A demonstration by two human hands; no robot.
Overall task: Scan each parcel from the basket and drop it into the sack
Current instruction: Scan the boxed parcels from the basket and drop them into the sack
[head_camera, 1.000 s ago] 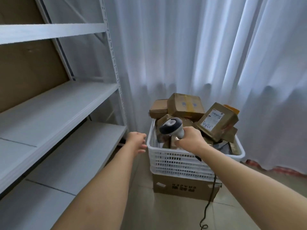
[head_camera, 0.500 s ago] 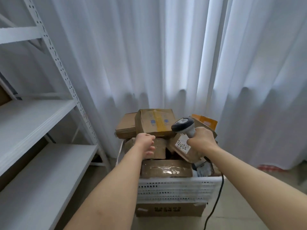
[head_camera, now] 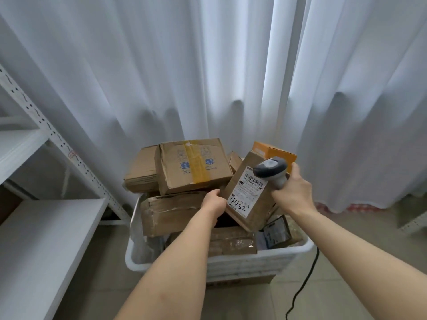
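A white plastic basket stands on the floor in front of a white curtain and is piled high with brown cardboard parcels. The left hand reaches into the pile and touches the left edge of a tilted parcel with a white label, where "4432" is written by hand under a barcode. Its fingers are hidden behind the hand and the parcel, so I cannot tell if they are spread or curled around the edge. The right hand holds a grey scanner; its fingers are wrapped around the handle, and the scanner head is just above the barcode of this parcel. A black cable hangs down from the right hand to the floor. At the top of the pile lies a bigger box with yellow tape, and behind the scanner there is an orange box. A white metal shelf stands on the left.
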